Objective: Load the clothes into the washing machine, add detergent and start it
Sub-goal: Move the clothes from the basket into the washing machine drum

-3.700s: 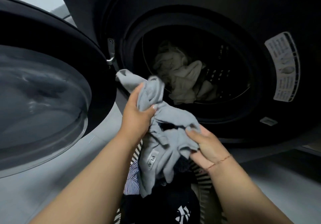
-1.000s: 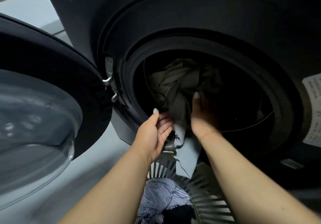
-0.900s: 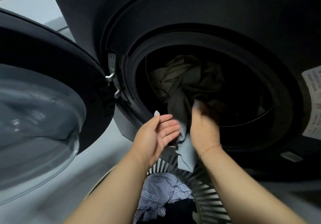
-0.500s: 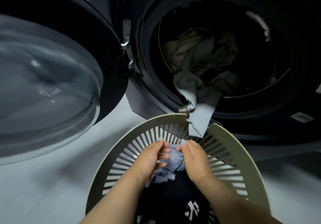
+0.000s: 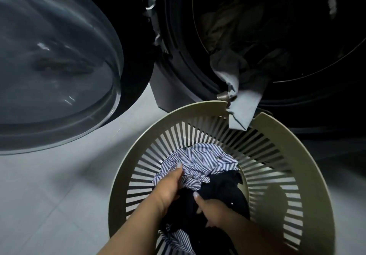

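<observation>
clothes: striped shirt (image 5: 200,162) and dark garment (image 5: 221,193) are lying in slotted basket (image 5: 309,177) | left hand (image 5: 168,189): fingers curled into the striped shirt | right hand (image 5: 213,210): dark garment is gripped | grey cloth (image 5: 240,100) is hung over the drum opening (image 5: 277,42) | door (image 5: 59,62) is swung open at left

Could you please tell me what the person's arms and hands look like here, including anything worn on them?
Both forearms are bare, with no sleeves in view. The left hand and right hand wear no gloves and no rings that can be seen. The visible fingernails are fairly long with a pale, light polish. No watch shows; the right wrist is too dark to check for a bracelet.
</observation>
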The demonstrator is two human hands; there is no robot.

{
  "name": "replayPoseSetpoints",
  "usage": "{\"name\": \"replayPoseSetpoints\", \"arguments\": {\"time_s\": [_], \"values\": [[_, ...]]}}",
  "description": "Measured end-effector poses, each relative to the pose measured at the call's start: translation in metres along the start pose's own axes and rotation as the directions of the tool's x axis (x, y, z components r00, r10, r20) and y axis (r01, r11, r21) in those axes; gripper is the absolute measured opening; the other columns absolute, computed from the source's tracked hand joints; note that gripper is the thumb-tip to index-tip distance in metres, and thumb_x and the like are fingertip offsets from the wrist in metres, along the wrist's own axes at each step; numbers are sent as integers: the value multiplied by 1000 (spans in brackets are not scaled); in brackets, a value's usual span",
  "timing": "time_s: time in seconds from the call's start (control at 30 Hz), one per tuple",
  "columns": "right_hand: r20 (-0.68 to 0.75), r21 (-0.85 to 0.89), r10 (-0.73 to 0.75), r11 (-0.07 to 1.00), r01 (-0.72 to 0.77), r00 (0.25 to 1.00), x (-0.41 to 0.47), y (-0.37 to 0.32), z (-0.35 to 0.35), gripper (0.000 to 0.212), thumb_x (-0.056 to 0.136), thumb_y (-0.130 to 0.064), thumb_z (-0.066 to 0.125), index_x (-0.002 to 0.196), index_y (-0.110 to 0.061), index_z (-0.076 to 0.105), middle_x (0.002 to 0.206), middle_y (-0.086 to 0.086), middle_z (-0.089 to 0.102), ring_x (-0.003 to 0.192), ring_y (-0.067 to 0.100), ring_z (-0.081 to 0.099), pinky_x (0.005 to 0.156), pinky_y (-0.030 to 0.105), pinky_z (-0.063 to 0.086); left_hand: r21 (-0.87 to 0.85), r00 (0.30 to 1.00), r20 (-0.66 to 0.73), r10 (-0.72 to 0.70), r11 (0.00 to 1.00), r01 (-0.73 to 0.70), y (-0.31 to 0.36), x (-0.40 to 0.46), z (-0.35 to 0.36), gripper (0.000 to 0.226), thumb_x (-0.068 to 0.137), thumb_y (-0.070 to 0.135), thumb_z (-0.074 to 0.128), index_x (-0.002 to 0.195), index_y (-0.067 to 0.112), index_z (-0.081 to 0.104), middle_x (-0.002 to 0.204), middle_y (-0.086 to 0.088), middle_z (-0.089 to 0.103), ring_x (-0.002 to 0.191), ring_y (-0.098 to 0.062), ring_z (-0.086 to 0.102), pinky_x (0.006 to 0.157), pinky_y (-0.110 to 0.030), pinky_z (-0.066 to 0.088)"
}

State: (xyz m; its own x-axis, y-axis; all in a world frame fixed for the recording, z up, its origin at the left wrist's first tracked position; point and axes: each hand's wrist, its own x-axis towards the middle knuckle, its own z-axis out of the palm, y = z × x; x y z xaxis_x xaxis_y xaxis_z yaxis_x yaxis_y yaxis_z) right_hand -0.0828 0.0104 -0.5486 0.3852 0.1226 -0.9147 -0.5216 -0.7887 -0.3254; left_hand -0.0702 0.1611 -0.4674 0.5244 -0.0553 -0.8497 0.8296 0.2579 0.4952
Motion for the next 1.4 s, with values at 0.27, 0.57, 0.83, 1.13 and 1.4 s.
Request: {"name": "replayPoseSetpoints", "arguments": {"time_s": [0.27, 0.57, 0.83, 1.13, 1.4], "values": [[-56, 739, -402, 599, 309, 914, -69, -82, -101, 88, 91, -66, 11, 83, 2, 66, 59, 15, 65, 47, 18, 61, 53, 27, 55, 176, 962, 160, 222, 952, -249, 10, -1, 9, 62, 65, 24, 82, 123, 15, 59, 114, -10, 71, 106, -22, 67, 95, -32, 52], [-446, 450, -565, 528, 720, 694, -116, -72, -148, 80, 55, -74, 66, 118, -25, 57, 119, -5, 63, 107, 7, 57, 87, 22, 47, -135, 881, 66, 468, 879, -457, 91, -45, 52, 19, 93, 9, 60, 110, 4, 66, 103, -15, 75, 94, -27, 72, 81, -36, 58], [-479, 541, -556, 423, 727, 679, -127, -73, -134, 37, 62, -5, 83, 94, -16, 69, 94, -3, 76, 90, 15, 67, 77, 22, 56, -270, 869, 1, 495, 837, -476, 150, -58, 86, 27, 96, 23, 57, 103, -1, 66, 99, -22, 73, 88, -30, 72, 74, -37, 59], [-556, 744, -344, 201, 637, 757, -153, -127, -184, 33, 68, -20, 73, 95, -1, 71, 100, 20, 72, 92, 31, 68, 83, 39, 57, -207, 736, 222, 640, 768, -606, 152, -62, 75, 98, 62, 34, 87, 145, 27, 36, 123, 13, 68, 116, -8, 62, 91, -21, 52], [-548, 765, -346, 160, 623, 761, -169, -158, -224, 60, 91, -52, 44, 123, -3, 55, 116, 16, 67, 104, 22, 66, 96, 39, 51, -330, 817, 0, 577, 771, -544, 174, -55, 98, 35, 81, 1, 69, 115, 10, 60, 100, -10, 76, 87, -23, 73, 66, -33, 59]]}}
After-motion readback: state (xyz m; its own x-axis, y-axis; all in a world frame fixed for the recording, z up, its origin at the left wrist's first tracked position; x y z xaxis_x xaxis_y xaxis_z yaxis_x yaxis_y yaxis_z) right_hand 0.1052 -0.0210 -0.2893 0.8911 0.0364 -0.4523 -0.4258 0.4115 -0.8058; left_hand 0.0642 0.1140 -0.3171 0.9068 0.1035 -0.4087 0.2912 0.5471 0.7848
